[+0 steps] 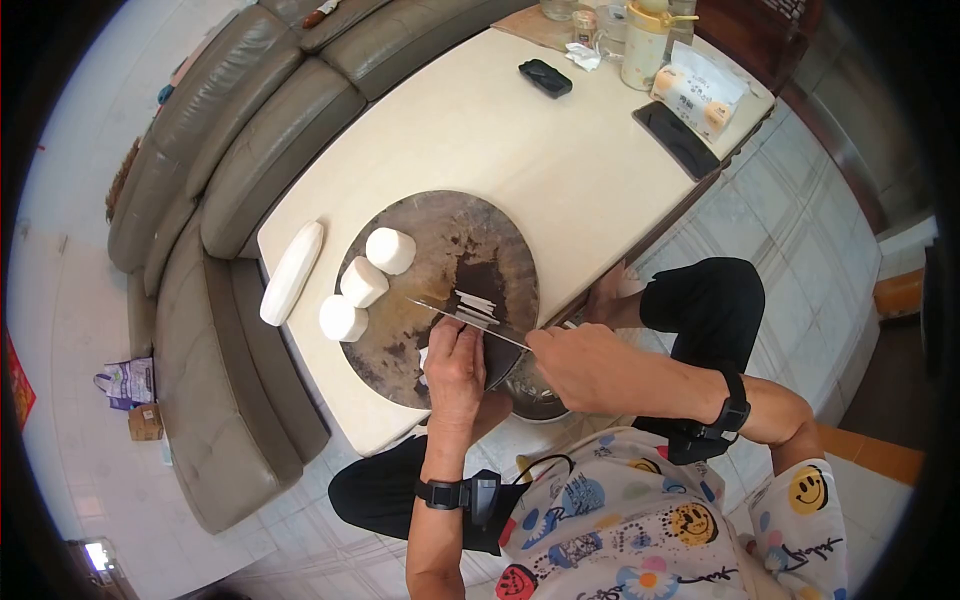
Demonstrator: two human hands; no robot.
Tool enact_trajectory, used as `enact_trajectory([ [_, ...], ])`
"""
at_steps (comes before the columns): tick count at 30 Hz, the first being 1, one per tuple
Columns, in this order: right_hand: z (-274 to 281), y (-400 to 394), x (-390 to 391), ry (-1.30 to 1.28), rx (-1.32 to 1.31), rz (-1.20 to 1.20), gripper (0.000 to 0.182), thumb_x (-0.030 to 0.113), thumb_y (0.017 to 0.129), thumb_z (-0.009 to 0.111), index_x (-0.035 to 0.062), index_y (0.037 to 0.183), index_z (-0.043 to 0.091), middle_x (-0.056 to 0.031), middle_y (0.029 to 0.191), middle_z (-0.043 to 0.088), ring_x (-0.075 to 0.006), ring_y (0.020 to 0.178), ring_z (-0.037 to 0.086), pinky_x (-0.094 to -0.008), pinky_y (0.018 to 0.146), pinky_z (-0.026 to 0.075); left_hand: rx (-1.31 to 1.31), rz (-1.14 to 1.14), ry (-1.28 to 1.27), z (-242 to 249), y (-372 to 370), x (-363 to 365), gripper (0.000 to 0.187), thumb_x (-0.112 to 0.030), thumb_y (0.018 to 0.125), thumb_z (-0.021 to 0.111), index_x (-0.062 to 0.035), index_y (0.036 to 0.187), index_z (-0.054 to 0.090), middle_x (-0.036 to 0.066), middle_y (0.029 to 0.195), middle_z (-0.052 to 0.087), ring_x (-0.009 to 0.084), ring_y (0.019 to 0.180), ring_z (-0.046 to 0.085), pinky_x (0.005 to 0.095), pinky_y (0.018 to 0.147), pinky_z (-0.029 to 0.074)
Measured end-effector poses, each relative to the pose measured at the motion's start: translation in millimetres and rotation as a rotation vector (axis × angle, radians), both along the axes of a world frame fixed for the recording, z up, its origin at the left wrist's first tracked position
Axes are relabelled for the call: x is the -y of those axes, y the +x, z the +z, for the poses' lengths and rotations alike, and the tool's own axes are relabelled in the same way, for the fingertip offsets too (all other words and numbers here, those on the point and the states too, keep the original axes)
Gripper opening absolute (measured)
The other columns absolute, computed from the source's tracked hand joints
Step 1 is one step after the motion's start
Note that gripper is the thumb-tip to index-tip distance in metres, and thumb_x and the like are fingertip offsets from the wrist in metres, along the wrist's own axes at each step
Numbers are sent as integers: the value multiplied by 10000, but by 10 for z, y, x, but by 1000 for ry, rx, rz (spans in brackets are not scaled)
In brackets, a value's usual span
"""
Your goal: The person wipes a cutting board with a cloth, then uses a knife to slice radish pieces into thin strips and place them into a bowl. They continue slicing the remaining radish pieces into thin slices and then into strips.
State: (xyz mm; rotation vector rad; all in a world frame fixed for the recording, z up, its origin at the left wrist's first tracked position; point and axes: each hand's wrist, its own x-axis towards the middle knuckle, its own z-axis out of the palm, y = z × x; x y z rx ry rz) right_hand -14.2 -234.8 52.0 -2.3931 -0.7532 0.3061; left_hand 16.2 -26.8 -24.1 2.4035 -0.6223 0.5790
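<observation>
A knife (470, 322) is held in my right hand (580, 368), its blade crossing the round cutting board (400, 235). Close beside the blade, my left hand (455, 365) presses down on the board with its fingers bent together; what lies under them is mostly hidden, though a bit of white shows at their left. Thin white strips (476, 303) lie just beyond the blade. Three thick white chunks rest at the board's left side: one (390, 250) at the top, one (364, 282) in the middle and one (343, 318) lower down.
A long white radish-like piece (293, 272) lies left of the board on the table (450, 130). A metal bowl (535, 392) sits below the table edge. At the far right are a phone (676, 142), a tissue pack (700, 88), a yellow-lidded cup (645, 48) and a black object (545, 77).
</observation>
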Motion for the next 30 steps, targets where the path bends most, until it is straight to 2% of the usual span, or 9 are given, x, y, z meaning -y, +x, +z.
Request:
enact_trajectory([
  [4, -32, 15, -20, -26, -8, -5, 144, 47, 811, 564, -38, 897, 486, -211, 743, 605, -380, 676, 640, -446, 576, 497, 7, 3, -8, 6, -9, -3, 152, 82, 722, 679, 35, 864, 653, 162, 880, 605, 346, 852, 605, 404, 736, 501],
  [7, -43, 92, -125, -26, 58, 23, 131, 37, 800, 558, -41, 881, 491, -211, 742, 605, -383, 676, 640, -443, 584, 504, -31, 0, 64, 11, -11, -35, 158, 42, 751, 686, 31, 909, 677, 148, 951, 625, 323, 898, 623, 401, 754, 526],
  [15, -81, 178, -35, 15, -74, -24, 158, 117, 883, 544, -37, 887, 512, -235, 755, 621, -414, 720, 636, -479, 650, 499, 6, -3, 2, 32, 3, 19, 138, 47, 768, 676, 33, 905, 676, 149, 948, 627, 321, 890, 618, 388, 755, 519],
  [19, -28, 106, 20, 4, -49, 8, 150, 106, 878, 544, -39, 894, 509, -241, 743, 616, -416, 718, 636, -478, 645, 499, -4, 6, -7, 27, 0, 20, 140, 49, 769, 675, 27, 908, 678, 146, 951, 632, 319, 904, 624, 390, 768, 521],
  [21, 8, 126, 30, 7, -93, -26, 149, 23, 727, 591, -68, 837, 549, -264, 758, 635, -427, 732, 652, -463, 649, 524, -11, 5, -18, 17, 1, 7, 144, 43, 771, 673, 21, 913, 682, 141, 954, 635, 320, 917, 627, 394, 775, 524],
  [22, -2, 131, 10, 7, -93, -25, 149, 23, 727, 591, -68, 837, 549, -264, 758, 635, -427, 732, 652, -463, 649, 524, -11, 5, -18, 19, -2, 3, 144, 43, 771, 673, 21, 913, 682, 141, 954, 635, 320, 917, 627, 394, 775, 524],
  [24, -35, 152, -58, -50, -40, 24, 132, 74, 847, 552, -43, 873, 499, -233, 739, 609, -407, 709, 638, -473, 648, 500, 6, 1, 5, 36, 0, 15, 157, 62, 751, 679, 30, 905, 670, 154, 937, 634, 326, 866, 619, 382, 751, 511],
  [28, -129, 231, -170, -39, 13, 50, 128, 72, 842, 550, -45, 857, 501, -231, 743, 613, -407, 717, 637, -472, 650, 499, 16, 27, 29, 16, -5, 4, 156, 60, 747, 681, 29, 900, 668, 150, 931, 634, 324, 869, 623, 381, 757, 515],
  [30, -199, 228, -172, 34, -4, -16, 145, 92, 864, 545, -48, 867, 507, -240, 746, 612, -422, 741, 629, -482, 663, 492, -12, 10, -4, 11, -9, -5, 150, 65, 753, 676, 33, 899, 665, 147, 935, 638, 320, 874, 631, 376, 765, 519],
])
